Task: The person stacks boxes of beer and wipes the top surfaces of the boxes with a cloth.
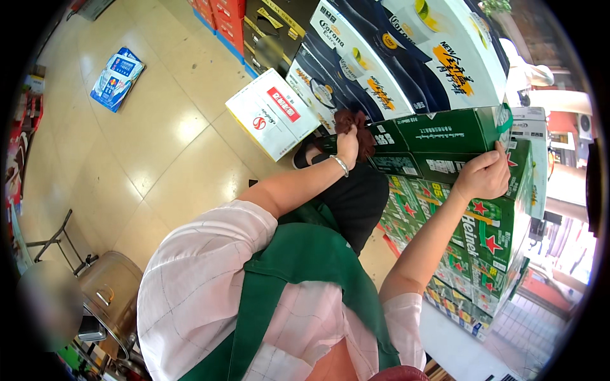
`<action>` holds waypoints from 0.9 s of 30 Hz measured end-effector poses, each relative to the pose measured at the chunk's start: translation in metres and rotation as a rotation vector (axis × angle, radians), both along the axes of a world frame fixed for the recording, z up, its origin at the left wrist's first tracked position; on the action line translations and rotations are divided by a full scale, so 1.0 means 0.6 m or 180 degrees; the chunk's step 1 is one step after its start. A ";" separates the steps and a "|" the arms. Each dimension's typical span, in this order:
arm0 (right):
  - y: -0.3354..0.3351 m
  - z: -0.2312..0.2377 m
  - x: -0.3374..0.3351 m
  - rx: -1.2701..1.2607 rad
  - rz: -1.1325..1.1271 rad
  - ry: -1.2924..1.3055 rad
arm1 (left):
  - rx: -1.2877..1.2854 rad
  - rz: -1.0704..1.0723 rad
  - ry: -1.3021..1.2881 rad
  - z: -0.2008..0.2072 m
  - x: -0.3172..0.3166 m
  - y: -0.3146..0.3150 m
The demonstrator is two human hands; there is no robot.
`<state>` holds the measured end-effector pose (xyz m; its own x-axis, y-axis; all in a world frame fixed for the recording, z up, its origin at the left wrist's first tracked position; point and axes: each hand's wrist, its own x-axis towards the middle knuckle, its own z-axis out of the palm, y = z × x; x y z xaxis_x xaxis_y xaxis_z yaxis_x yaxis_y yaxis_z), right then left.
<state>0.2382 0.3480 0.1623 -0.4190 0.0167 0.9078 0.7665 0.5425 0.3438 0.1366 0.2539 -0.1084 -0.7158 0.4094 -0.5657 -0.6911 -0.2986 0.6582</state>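
One brown cloth [365, 141], bunched in the left hand [347, 150], looks soft and light, best held by its folds. The right hand [484, 176] curls against the corner of one green carton [467, 131], probably stiff and heavy; whether it grips, I cannot tell. One white carton [255, 106] sits left of the left hand.

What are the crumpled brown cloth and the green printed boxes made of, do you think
The crumpled brown cloth looks like soft, matte fabric, bunching in loose folds; fibre unclear. The green printed boxes look like cardboard, probably smooth-finished, given flat panels and crisp edges.
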 end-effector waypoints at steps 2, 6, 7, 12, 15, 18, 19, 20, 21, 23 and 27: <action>-0.002 0.005 -0.008 -0.0016 0.0018 -0.0011 | -0.0215 -0.0716 -0.0085 -0.067 -0.005 0.001; 0.002 0.002 0.000 -0.0065 0.0018 0.0024 | -0.0630 -0.0728 0.0273 -0.101 -0.052 -0.043; 0.002 0.001 -0.003 -0.0052 0.0012 0.0024 | -0.0687 -0.0442 0.0246 -0.122 -0.079 -0.052; -0.003 0.001 -0.002 -0.0064 -0.0089 0.0027 | -0.1199 0.0359 0.0365 -0.168 -0.252 -0.118; 0.002 0.000 -0.002 -0.0049 -0.0021 0.0026 | -0.0263 0.0886 0.0182 -0.155 -0.348 -0.120; 0.000 -0.003 0.008 -0.0074 -0.0031 0.0037 | -0.0258 0.0677 0.0584 -0.133 -0.409 -0.091; 0.000 -0.003 0.009 -0.0051 -0.0023 0.0044 | -0.0214 0.0553 0.0585 -0.140 -0.427 -0.078; -0.005 -0.005 0.017 -0.0041 -0.0080 0.0067 | -0.0428 0.0247 0.0574 -0.146 -0.437 -0.060; -0.011 -0.002 0.013 -0.0211 -0.0062 -0.0003 | -0.1026 0.0101 0.1215 -0.202 -0.448 -0.055; -0.014 0.006 0.008 -0.0285 -0.0128 -0.0009 | -0.1499 -0.0112 0.2184 -0.241 -0.445 -0.019; -0.014 0.010 -0.002 -0.0545 0.0029 0.0231 | 0.0553 -0.0072 0.0263 -0.341 -0.319 0.009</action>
<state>0.2370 0.3397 0.1683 -0.3534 0.1701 0.9199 0.7807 0.5953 0.1899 -0.0548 0.2591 -0.3130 -0.7464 0.5123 -0.4249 -0.6446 -0.3978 0.6528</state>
